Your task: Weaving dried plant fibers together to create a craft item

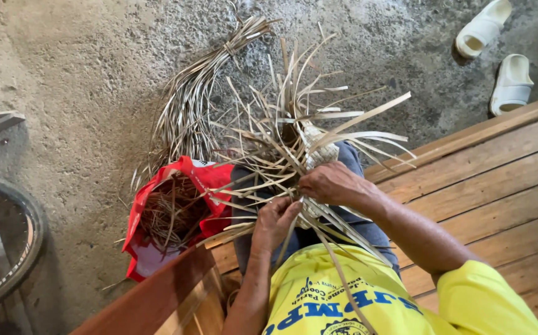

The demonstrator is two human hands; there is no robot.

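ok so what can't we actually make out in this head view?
- Woven piece: mostly hidden behind loose strips and both hands; shape unclear.
- Left hand, right hand: fingertips buried in strips, exact grip unreadable.
- Red bag: contents shadowed, only thin fibres show.
- Wheel: cut off by the left edge.
- Wooden platform: runs off the right edge.

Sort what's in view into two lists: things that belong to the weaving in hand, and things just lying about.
In the work:
left hand
right hand
half-woven strips on the lap
tied bundle of strips on the floor
red bag of strips

Lying about:
pair of white sandals
wheel at the left edge
wooden platform
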